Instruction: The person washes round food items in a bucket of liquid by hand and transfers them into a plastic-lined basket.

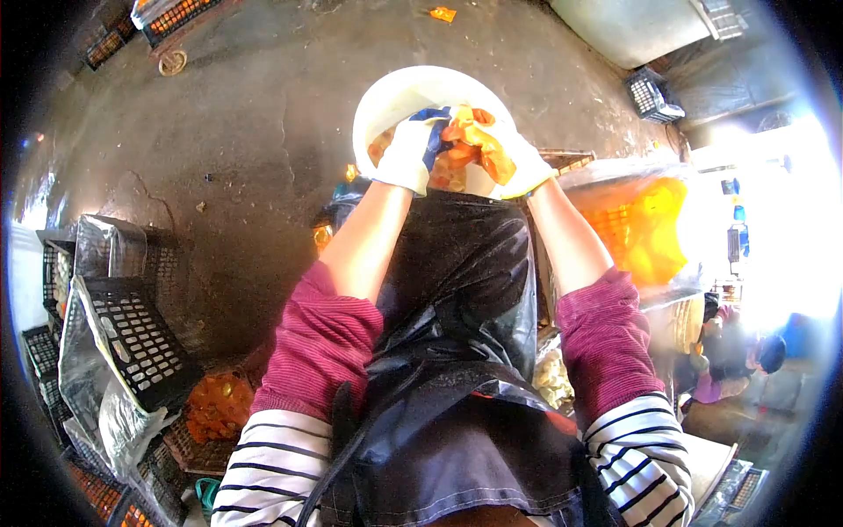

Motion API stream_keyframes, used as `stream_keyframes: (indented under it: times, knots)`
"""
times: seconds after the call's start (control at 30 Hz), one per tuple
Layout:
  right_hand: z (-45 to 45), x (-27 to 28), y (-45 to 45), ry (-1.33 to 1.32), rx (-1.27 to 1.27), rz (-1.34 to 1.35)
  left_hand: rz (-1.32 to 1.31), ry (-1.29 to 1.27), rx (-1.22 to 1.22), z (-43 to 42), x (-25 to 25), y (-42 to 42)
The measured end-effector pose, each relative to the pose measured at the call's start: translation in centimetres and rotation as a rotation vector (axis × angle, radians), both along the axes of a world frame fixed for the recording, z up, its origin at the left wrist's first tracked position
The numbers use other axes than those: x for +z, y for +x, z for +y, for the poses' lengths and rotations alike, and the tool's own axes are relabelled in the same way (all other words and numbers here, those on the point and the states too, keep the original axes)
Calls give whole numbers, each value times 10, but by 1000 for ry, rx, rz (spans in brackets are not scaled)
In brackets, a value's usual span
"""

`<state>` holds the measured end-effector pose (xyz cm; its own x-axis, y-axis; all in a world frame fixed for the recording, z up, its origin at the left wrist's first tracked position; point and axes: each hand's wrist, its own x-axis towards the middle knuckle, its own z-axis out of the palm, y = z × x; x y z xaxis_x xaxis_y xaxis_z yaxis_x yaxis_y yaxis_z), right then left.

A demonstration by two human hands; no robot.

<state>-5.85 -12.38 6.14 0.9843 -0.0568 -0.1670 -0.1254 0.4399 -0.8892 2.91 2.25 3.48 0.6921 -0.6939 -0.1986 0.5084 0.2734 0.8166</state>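
Both of my hands meet over a white bucket (373, 101), close together with the fingers curled inward. My left hand (413, 149) wears a white glove with a blue palm side. On my right hand (502, 151) is a white glove with an orange palm side. The fingers of both hands are closed and touch or nearly touch each other. Whatever is pinched between them is hidden by the gloves. Below the hands, pale orange and pinkish pieces (379, 147) lie inside the bucket, too blurred to name.
A black apron (457, 272) covers my lap. Right of it stands a crate with bright orange contents (645, 233) under clear plastic. Black plastic crates (132, 338) are stacked at left, beside a basket of orange-red pieces (218, 408). Other people (729, 351) are at far right.
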Motion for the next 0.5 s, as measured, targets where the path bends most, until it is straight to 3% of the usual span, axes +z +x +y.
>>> stream_keyframes:
  times: [0.03,0.1,0.17,0.23,0.27,0.33,0.43,0.5]
  knots:
    - [1,-3,2,-57,-34,-9,120,-81,15,-1,-4,0]
    - [2,-14,7,-171,-103,-27,23,-40,61,0,0,-5]
    - [-9,-38,12,-46,-171,5,-94,53,56,3,4,-7]
    - [-20,-62,18,-343,-200,-12,-229,197,1,6,8,-6]
    - [-22,-67,21,-703,-192,-45,-182,181,-1,8,10,-6]
    - [-29,-75,23,-965,-206,-68,-86,150,-3,11,14,-8]
    - [-22,-60,22,-1120,-231,-43,78,155,40,10,29,-10]
    - [-13,-55,20,-1195,-281,-24,-60,169,8,7,26,-7]
